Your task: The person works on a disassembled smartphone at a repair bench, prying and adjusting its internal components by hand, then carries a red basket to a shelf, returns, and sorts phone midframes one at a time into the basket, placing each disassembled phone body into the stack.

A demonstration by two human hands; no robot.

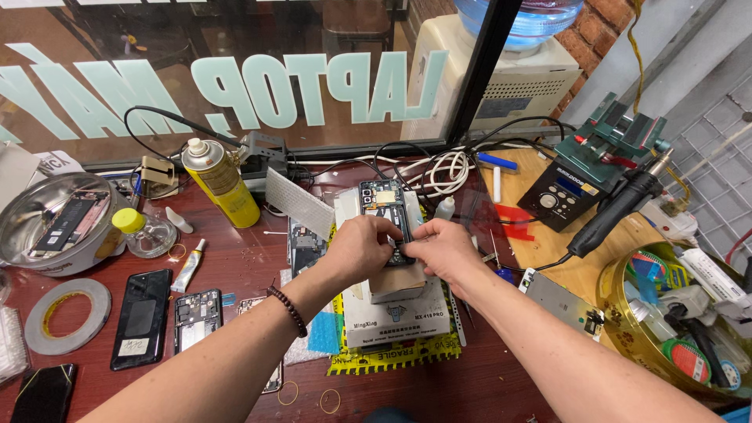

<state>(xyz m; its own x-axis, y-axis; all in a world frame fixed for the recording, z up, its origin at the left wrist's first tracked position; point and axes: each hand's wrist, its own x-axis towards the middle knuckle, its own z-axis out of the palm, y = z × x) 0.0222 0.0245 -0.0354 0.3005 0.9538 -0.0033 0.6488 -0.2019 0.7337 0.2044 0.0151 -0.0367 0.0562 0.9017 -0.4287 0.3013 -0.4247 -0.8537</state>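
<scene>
Here, an opened smartphone (389, 211) lies face down on a small cardboard box (398, 280), which rests on a larger white box (395, 319) at the middle of the dark red-brown workbench (235, 258). The phone is a slim dark rectangle with its back cover off: the upper end shows a circuit board with small metallic and orange-toned parts, and below it sits a flat dark panel. The left hand (359, 247), with a dark beaded bracelet (291, 310) on its wrist, curls over the phone's lower left edge with fingertips pressed on the frame. The right hand (445, 249) meets it from the other side, thumb and forefinger pinched together at the phone's lower end; whether they nip a small part or only the frame cannot be told. Under the white box lies a strip of yellow tape (392, 359) with black print. To the left stand a yellow spray can (221, 182) of smooth metal with a white cap, a round steel bowl (55, 223), a grey roll of tape (67, 315) and a glossy black phone (142, 317) lying flat. To the right, well apart, a black hot-air handle (615, 211) rests on pale wood beside its control unit (560, 196).
</scene>
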